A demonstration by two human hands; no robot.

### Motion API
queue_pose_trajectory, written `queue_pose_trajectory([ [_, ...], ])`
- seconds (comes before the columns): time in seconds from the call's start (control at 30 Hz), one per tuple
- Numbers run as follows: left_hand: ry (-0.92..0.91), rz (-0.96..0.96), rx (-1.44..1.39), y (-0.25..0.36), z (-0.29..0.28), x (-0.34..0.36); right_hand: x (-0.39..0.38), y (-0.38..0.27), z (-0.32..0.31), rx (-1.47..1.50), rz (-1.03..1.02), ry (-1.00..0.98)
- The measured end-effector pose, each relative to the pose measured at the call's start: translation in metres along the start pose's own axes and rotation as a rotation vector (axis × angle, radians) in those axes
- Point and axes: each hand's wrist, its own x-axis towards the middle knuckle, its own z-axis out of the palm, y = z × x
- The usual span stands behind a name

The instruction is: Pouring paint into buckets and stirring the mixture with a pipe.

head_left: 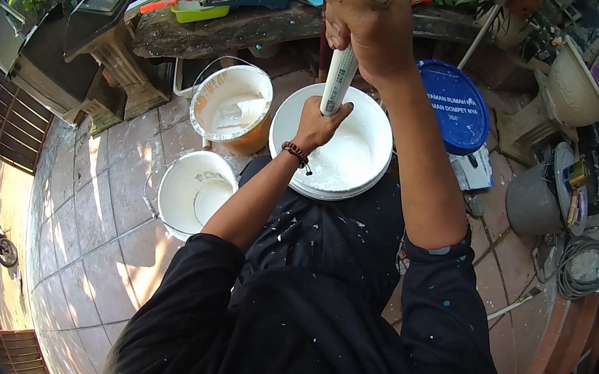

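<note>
Both my hands are wrapped round a white plastic pipe (pixel 340 79) with small green print along it. It rises steeply over a large white bucket (pixel 284 136) between my legs. My right hand (pixel 373 30) grips it high up, near the top of the view. Lower down, my left hand (pixel 319 125), with a beaded bracelet at the wrist, holds it above the bucket's opening. White paint (pixel 340 166) lies in the bucket and coats its inner wall. My left hand and forearm hide the pipe's lower end.
An orange-brown bucket (pixel 261 127) with white paint and a smaller white bucket (pixel 163 195) stand at the left. A blue lid (pixel 449 112) lies at the right, near a grey bucket (pixel 530 204) and coiled hose (pixel 586 270). Paint trays (pixel 244 6) rest on a wooden bench (pixel 183 39).
</note>
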Motion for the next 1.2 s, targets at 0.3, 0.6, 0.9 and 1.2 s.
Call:
queue_pose_trajectory([
  [0.3, 0.026, -0.112, -0.105, 0.016, 0.023, -0.041, 0.004, -0.031, 0.012, 0.082, 0.125, 0.074],
  [0.6, 0.022, -0.019, -0.112, 0.026, 0.028, -0.045, -0.010, -0.058, 0.023, -0.040, 0.149, 0.159],
  [0.9, 0.063, 0.274, -0.079, -0.004, 0.026, -0.007, -0.022, -0.018, 0.017, -0.232, -0.331, 0.197],
  [1.2, 0.109, 0.554, 0.148, -0.025, 0.015, 0.025, -0.039, -0.014, 0.021, -0.181, -0.371, 0.073],
])
